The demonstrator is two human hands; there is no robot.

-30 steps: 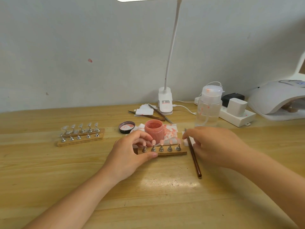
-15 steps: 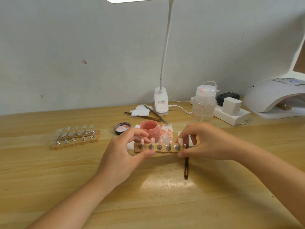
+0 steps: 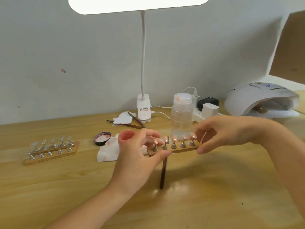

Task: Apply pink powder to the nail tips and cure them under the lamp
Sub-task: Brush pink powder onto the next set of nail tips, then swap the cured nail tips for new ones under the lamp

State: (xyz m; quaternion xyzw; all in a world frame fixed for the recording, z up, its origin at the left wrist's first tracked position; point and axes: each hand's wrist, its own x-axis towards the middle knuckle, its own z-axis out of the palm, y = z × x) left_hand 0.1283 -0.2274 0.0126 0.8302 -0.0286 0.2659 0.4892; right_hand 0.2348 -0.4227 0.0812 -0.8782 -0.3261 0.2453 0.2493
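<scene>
Evidently the powdering was done or nearly so: five pink-coated nail tips [image 3: 174, 139] stood on the wooden holder strip [image 3: 179, 150], which the left hand [image 3: 137, 156] pinched at one end and the right hand [image 3: 219, 131] pinched at the other, fingers curled round it, above the middle of the desk [image 3: 214, 187]. Behind it sat the open pink powder jar [image 3: 126, 136]; the brush [image 3: 163, 172] lay below. Curing looked not yet done, since the curing lamp [image 3: 262, 100] stood well apart at the desk's far right corner. A second holder of clear tips [image 3: 51, 150] waited near the left edge.
</scene>
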